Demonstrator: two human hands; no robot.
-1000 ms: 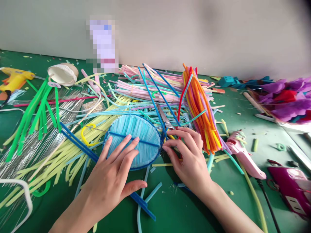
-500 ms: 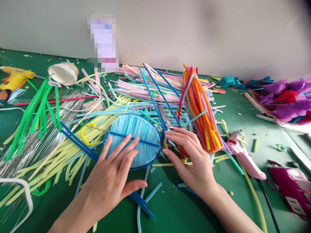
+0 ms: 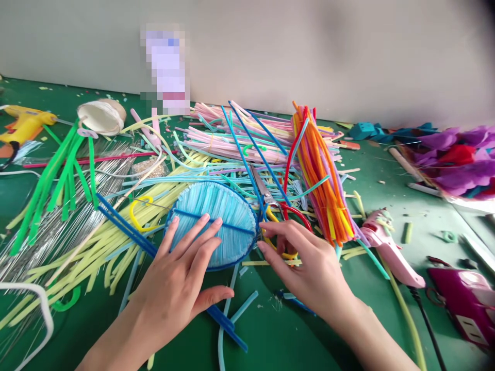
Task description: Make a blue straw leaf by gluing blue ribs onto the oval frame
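A round disc [image 3: 235, 208] wrapped in light blue strands, with a dark blue rim and a dark blue pipe cleaner across it, lies at the centre. My left hand [image 3: 185, 273] rests on it, fingers spread flat and thumb held out. At its right edge is my right hand [image 3: 305, 257], index finger and thumb tips close to the rim with a gap between them, other fingers curled. Beyond that hand lie scissors [image 3: 297, 214] with red and yellow handles, partly hidden by the fingers. Dark blue pipe cleaners [image 3: 127, 226] stick out left of the disc.
Yellow pipe cleaners [image 3: 96, 247] and silver wires [image 3: 23, 278] cover the left side. An orange bundle [image 3: 320, 185] stands behind my right hand. A pink glue gun [image 3: 394, 252] and a purple power box [image 3: 460, 299] lie right. A yellow glue gun [image 3: 29, 123] lies far left.
My right hand has drawn slightly down, its fingers curling in, and more of the scissors' handles shows. My left hand and the disc have stayed in place.
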